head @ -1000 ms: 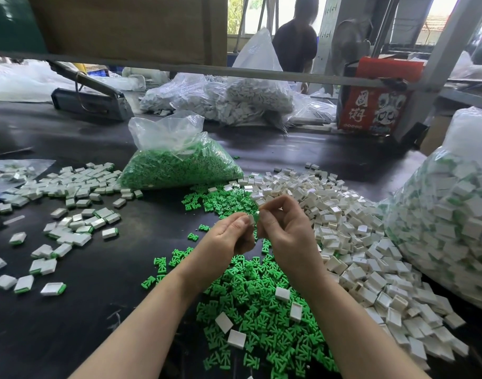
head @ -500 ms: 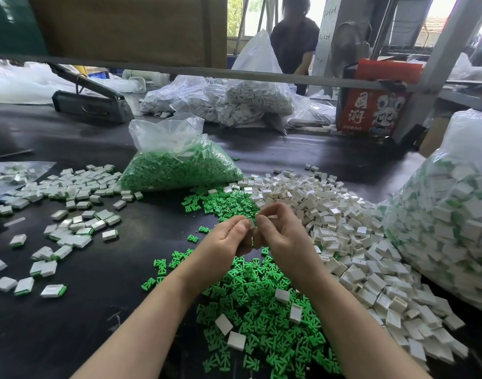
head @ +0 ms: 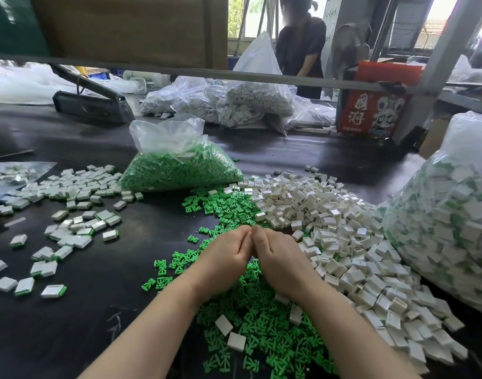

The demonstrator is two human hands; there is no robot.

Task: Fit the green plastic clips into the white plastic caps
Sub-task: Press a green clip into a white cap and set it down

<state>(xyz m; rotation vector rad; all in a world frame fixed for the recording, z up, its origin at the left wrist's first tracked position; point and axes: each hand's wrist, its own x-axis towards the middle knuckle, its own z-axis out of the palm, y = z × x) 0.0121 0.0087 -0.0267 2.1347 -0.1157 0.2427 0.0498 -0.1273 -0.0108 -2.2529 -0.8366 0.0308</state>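
Your left hand [head: 223, 258] and right hand [head: 278, 258] meet knuckle to knuckle, fingers curled and hidden. Beneath them on the black tabletop [head: 97, 310] lie loose green plastic clips [head: 261, 324], with white square plastic caps [head: 343, 236] heaped to the right.

Black table [head: 103, 310] bears green clips [head: 261, 324], white caps [head: 343, 242], bags [head: 177, 162].

Matt green plastic clips [head: 261, 324] lie under the hands; glossy white plastic caps [head: 343, 242] beside them, on a smooth black tabletop [head: 97, 310].

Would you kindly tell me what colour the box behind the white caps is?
The box is red with white and black print, seen in the head view.
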